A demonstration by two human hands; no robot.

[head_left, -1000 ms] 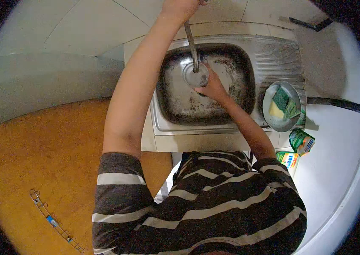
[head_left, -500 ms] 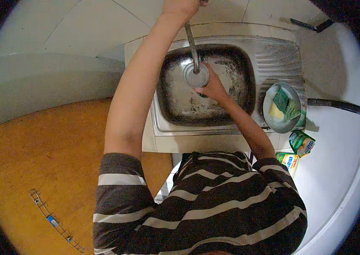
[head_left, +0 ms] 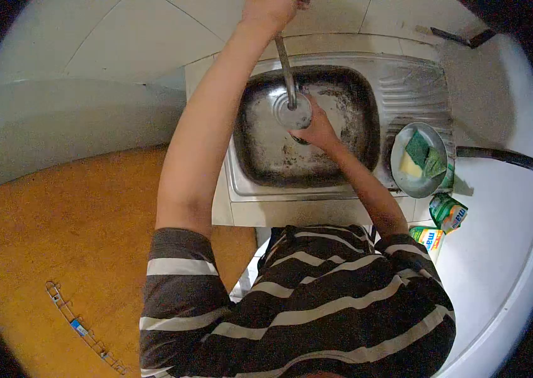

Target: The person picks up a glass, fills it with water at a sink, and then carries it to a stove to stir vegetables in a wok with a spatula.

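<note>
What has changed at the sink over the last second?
Nothing visibly changed. The right hand still holds the round steel cup under the thin metal tap spout over the steel sink, and the left hand stays up at the tap's top. The grey dish with the green sponges sits unmoved on the ribbed drainboard.
</note>
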